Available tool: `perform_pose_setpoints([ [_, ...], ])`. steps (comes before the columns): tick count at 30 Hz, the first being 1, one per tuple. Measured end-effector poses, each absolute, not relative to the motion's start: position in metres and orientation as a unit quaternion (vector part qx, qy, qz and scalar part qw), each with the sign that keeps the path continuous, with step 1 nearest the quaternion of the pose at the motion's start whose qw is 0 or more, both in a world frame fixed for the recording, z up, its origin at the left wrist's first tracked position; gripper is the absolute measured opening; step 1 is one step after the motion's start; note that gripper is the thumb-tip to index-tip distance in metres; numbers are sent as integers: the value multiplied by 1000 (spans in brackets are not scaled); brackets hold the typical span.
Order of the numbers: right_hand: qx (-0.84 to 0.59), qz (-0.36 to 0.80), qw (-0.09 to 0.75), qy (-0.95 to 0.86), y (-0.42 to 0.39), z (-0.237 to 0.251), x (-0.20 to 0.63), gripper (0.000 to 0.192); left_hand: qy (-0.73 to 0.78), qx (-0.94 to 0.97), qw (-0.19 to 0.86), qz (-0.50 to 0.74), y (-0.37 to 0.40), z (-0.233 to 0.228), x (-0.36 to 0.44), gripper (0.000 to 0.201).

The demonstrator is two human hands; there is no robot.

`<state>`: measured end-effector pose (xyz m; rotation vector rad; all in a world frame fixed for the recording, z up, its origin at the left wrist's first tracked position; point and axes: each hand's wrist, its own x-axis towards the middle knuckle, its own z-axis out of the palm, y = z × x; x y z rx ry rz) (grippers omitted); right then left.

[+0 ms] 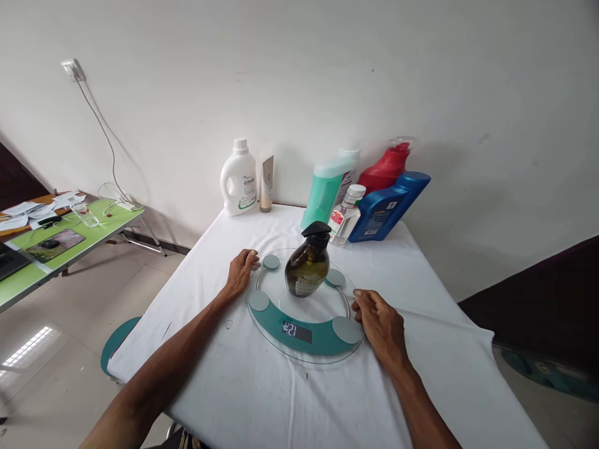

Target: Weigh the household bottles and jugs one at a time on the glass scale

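Observation:
A round glass bathroom scale (276, 332) with a green band and a lit display lies on the white cloth in front of me. Upright on its glass stands a dark green pump bottle (306, 269) with a black pump head. My left hand (241, 272) is at the scale's left rim, its fingers bent together at the edge. At the right rim, my right hand (381, 323) has its thumb and fingers closed around the glass edge. Neither hand touches the bottle. The fingertips' undersides are hidden.
Along the wall stand a white detergent jug (239, 181), a beige tube (266, 187), a green bottle (322, 190), a small clear bottle (345, 218), a red bottle (384, 169) and a blue jug (388, 209). A green table (110, 218) is at far left.

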<state>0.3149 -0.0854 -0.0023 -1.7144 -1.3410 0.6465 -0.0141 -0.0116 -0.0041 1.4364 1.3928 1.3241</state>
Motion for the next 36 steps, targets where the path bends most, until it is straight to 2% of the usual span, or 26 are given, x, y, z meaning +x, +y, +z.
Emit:
perform_pose_setpoints([
  [10, -680, 272, 431, -527, -88, 4, 312, 49, 543, 506, 391, 544, -19, -5, 0, 55],
  [17, -666, 336, 468, -475, -85, -6, 317, 61, 539, 492, 398, 555, -18, -5, 1, 57],
  [21, -640, 379, 499, -444, -81, -12, 319, 60, 535, 472, 417, 564, -16, -4, 2, 59],
  [29, -629, 400, 507, -432, -81, -9, 318, 56, 530, 476, 419, 563, -3, 0, 3, 66],
  [36, -614, 414, 515, -432, -76, -15, 317, 61, 528, 463, 429, 568, 5, 1, 1, 69],
])
